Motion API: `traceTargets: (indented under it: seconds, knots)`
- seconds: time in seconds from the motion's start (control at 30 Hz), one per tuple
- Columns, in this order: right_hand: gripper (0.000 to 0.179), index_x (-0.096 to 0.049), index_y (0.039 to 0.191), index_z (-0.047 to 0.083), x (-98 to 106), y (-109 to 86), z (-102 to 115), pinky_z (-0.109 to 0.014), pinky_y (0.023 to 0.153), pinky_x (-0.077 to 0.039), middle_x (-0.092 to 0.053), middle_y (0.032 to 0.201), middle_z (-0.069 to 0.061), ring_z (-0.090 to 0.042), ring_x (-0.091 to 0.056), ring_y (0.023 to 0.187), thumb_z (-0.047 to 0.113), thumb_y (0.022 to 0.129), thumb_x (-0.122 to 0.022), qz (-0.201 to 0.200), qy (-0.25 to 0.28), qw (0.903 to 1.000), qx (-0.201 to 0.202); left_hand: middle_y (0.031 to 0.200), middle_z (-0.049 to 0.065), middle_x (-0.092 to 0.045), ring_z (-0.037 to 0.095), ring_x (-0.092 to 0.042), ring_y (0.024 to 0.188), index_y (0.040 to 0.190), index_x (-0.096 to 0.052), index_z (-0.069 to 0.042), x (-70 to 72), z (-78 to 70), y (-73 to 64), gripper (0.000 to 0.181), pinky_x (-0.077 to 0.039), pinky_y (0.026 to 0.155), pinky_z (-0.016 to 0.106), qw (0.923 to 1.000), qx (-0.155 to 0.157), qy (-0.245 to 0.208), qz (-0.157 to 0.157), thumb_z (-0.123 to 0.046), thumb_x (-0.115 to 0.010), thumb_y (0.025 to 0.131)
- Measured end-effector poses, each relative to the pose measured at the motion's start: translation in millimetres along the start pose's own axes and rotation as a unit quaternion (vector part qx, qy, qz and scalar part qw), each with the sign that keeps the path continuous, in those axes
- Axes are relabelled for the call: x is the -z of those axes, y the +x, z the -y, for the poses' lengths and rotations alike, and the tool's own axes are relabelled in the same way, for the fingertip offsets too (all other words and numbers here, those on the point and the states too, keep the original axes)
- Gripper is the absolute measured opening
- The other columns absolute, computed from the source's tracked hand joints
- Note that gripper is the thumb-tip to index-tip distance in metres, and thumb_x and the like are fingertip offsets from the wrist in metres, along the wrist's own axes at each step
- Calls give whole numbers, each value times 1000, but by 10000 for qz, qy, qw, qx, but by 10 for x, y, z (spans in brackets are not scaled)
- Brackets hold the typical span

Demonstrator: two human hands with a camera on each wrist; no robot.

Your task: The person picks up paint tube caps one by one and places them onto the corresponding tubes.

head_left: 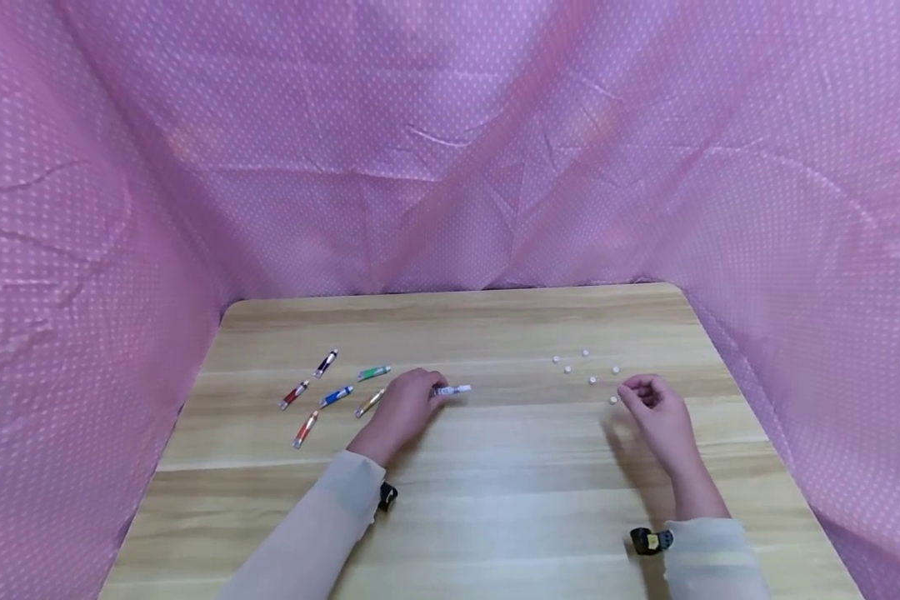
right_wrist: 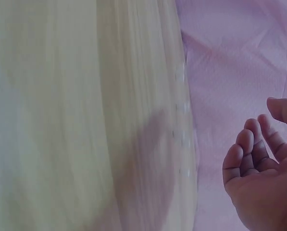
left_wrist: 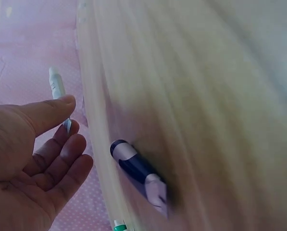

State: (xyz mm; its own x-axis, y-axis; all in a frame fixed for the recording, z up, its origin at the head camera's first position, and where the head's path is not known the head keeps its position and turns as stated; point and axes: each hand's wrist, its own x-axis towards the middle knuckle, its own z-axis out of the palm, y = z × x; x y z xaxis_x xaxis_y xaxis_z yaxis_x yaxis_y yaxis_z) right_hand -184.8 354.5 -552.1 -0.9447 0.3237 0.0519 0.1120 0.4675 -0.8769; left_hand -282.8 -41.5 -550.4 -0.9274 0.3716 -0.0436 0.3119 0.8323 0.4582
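My left hand [head_left: 407, 408] pinches a small white paint tube [head_left: 452, 389] between thumb and fingertips. In the left wrist view its white end [left_wrist: 53, 74] sticks up past the thumb, while the fingers partly cover the other end. Over on the right, my right hand [head_left: 660, 417] hovers with loosely curled fingers, holding nothing visible. Right beside its thumb tip lies a small white cap [head_left: 612, 401]. The right wrist view shows the thumb apart from the fingers [right_wrist: 246, 139]. Several more white caps [head_left: 592, 380] are scattered beyond that hand.
Left of my left hand lie several paint tubes: dark purple [head_left: 326, 363], green [head_left: 374, 373], red [head_left: 294, 394], blue [head_left: 337, 396], yellow [head_left: 370, 403] and orange [head_left: 305, 429]. The wooden table [head_left: 510, 500] is enclosed by pink dotted cloth [head_left: 450, 167].
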Motion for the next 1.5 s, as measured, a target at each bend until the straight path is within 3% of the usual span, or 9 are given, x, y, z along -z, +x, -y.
traceTargets:
  seconds: [0.2,0.4,0.63,0.8,1.13,1.23,1.5]
  knots:
    - [37,-64,127,-3,173,167,-151,-12,74,-49,-60,91,23,2,-55,86,27,105,-73,-303,51,9993,-189,101,-2,-76,11,-63,86,116,-81,-20,13,35,149,18,-59,83,33,9999,-97,43,-120,-29,-78,102]
    - [40,-62,130,-3,247,304,-329,-11,74,-48,-61,90,20,4,-55,83,24,104,-75,-326,-49,9991,-283,97,-1,-77,13,-66,86,111,-81,-18,9,25,313,14,-60,83,34,9982,-412,363,-250,-27,-80,100]
    - [43,-61,132,-1,280,382,-473,-15,72,-49,-62,90,16,3,-56,81,23,101,-77,-94,-161,9985,-509,101,-2,-80,12,-68,88,108,-82,-18,-36,-12,459,10,-60,87,35,9995,-193,-174,-159,-23,-81,99]
    - [46,-60,134,-3,286,427,-545,-16,71,-50,-66,95,9,3,-56,81,24,102,-78,227,-328,9974,-596,98,-2,-80,15,-68,88,104,-82,-18,-70,2,495,8,-60,89,38,9999,50,-127,-66,-22,-82,98]
    - [52,-57,141,-3,322,539,-587,-18,72,-54,-65,99,8,0,-59,83,23,101,-78,679,-356,9936,-831,99,-2,-80,17,-70,92,103,-83,-19,-133,42,530,8,-59,95,41,9996,257,-109,-11,-24,-82,98]
    - [52,-58,141,-2,319,568,-597,-18,74,-53,-66,100,6,0,-59,83,24,100,-79,736,-498,9927,-813,98,-2,-80,17,-70,92,103,-84,-19,-147,45,524,7,-60,94,40,9992,358,-186,-14,-23,-83,97]
    - [48,-66,138,1,297,599,-641,-18,73,-48,-66,97,3,-3,-57,83,27,100,-79,645,-993,9908,-656,102,0,-80,18,-71,94,112,-83,-16,-181,38,513,16,-60,95,40,9993,266,-231,-113,-23,-83,98]
